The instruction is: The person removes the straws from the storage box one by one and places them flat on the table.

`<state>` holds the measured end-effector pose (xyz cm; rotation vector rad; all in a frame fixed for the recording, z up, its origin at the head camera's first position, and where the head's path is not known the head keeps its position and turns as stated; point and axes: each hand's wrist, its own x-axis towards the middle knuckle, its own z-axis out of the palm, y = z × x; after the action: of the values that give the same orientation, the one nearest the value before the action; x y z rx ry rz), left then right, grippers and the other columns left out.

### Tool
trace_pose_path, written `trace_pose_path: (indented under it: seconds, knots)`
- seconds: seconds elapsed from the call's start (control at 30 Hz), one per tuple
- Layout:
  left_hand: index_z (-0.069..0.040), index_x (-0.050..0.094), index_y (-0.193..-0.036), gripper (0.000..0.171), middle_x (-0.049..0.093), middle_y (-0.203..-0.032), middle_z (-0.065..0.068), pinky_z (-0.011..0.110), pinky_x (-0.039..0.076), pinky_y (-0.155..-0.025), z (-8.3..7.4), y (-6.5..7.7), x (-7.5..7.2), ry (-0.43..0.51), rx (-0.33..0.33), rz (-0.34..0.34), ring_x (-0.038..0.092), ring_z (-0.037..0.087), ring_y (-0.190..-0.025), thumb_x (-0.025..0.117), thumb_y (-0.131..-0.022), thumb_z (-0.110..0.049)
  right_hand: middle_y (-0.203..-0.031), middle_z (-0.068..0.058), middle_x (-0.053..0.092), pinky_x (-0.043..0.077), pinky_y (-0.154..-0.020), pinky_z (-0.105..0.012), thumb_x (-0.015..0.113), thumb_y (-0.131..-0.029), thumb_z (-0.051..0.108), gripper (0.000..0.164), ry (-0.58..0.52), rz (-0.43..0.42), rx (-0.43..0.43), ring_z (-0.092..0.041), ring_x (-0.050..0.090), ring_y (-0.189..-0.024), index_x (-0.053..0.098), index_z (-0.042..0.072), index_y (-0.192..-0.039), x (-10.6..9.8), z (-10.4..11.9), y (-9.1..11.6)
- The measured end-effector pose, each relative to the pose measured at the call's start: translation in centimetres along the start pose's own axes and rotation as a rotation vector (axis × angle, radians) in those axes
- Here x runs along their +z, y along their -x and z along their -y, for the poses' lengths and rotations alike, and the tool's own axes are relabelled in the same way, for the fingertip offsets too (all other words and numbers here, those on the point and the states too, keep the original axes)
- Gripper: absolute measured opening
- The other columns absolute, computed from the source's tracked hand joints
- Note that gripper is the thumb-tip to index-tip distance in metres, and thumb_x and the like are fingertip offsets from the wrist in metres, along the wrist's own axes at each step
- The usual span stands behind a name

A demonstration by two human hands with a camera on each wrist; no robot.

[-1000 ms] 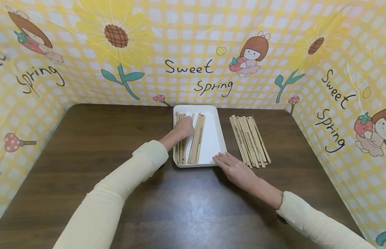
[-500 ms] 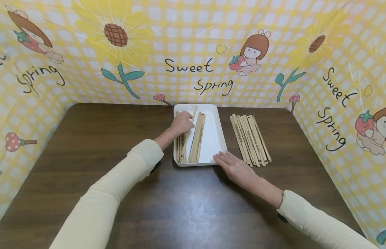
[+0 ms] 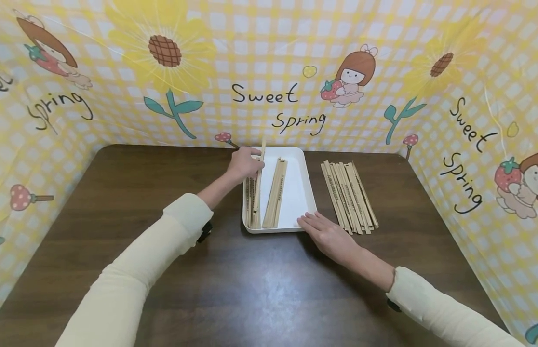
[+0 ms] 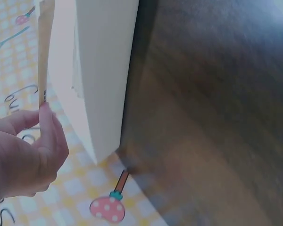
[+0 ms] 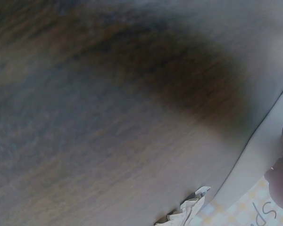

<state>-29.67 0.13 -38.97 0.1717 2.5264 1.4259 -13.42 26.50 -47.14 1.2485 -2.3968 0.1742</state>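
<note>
A white tray stands at the back of the table. Over its left side, my left hand pinches one slim packet of paper-wrapped chopsticks between thumb and fingertips; its far end is raised past the tray's back rim. Below that hand, a bundle of wrapped chopsticks lies along the left wall, partly hidden. A second bundle lies slightly slanted in the tray's middle. My right hand rests with straight fingers on the near right corner of the tray.
To the right of the tray, a loose pile of wrapped chopsticks lies on the dark wooden table. A yellow checked cloth with printed flowers and figures walls the table at the back and both sides.
My left hand has drawn back leftward and lifted a packet of chopsticks, its far end rising above the tray's back rim. The right hand stays on the tray corner.
</note>
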Motion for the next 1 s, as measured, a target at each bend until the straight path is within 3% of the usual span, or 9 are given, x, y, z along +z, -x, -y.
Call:
trace_pose_path:
  seconds: [0.1,0.17,0.27,0.37,0.7,1.0]
  knots:
    - [-0.003,0.056,-0.14,0.054,0.063,-0.06,0.01,0.023,0.036,-0.041,0.0,0.5,-1.3,-0.011,-0.012,0.008,0.051,0.012,-0.045,0.056,-0.086,-0.001,-0.12,-0.023,0.067,0.047,-0.104,-0.047,0.066,-0.082,-0.009,0.044,0.002,-0.005,0.0,-0.035,0.064,-0.114,0.062,-0.01,-0.126,0.1,0.0,0.0]
    - [-0.002,0.057,-0.139,0.053,0.068,-0.074,0.013,0.02,0.04,-0.041,0.2,0.8,-2.2,-0.01,-0.012,0.009,0.054,0.012,-0.047,0.056,-0.086,-0.001,-0.12,-0.023,0.067,0.047,-0.103,-0.047,0.066,-0.082,-0.009,0.044,0.003,-0.006,0.0,-0.035,0.063,-0.114,0.062,-0.01,-0.126,0.1,0.1,0.0]
    - [-0.001,0.059,-0.137,0.049,0.068,-0.108,0.019,0.024,0.057,-0.054,1.0,1.3,-3.4,-0.028,-0.003,-0.003,0.068,0.019,-0.063,0.057,-0.088,-0.002,-0.121,-0.023,0.066,0.047,-0.103,-0.047,0.067,-0.083,-0.008,0.044,0.005,-0.006,0.002,-0.035,0.063,-0.114,0.062,-0.009,-0.126,0.0,0.1,0.0]
    - [0.001,0.059,-0.136,0.046,0.06,-0.129,0.022,0.032,0.062,-0.071,2.1,1.8,-4.6,-0.031,-0.017,-0.012,0.072,0.029,-0.085,0.058,-0.09,-0.001,-0.121,-0.023,0.066,0.047,-0.103,-0.047,0.068,-0.083,-0.008,0.044,-0.002,-0.005,0.004,-0.035,0.063,-0.114,0.062,-0.009,-0.126,0.0,0.1,0.0]
    - [0.006,0.05,-0.141,0.052,0.049,-0.137,0.032,0.026,0.06,-0.073,5.9,3.4,-6.9,-0.034,-0.116,0.01,0.069,0.037,-0.098,0.058,-0.091,0.0,-0.119,-0.023,0.067,0.048,-0.102,-0.048,0.07,-0.08,-0.009,0.046,-0.017,-0.013,0.008,-0.035,0.064,-0.113,0.062,-0.01,-0.125,-0.2,0.3,-0.1]
    - [0.009,0.051,-0.139,0.05,0.056,-0.127,0.034,0.026,0.061,-0.068,8.8,4.5,-7.7,-0.121,-0.123,0.009,0.071,0.031,-0.087,0.059,-0.091,0.001,-0.118,-0.023,0.067,0.049,-0.101,-0.049,0.07,-0.079,-0.01,0.045,-0.023,-0.027,-0.002,-0.036,0.064,-0.112,0.063,-0.01,-0.124,-0.1,0.4,-0.3]
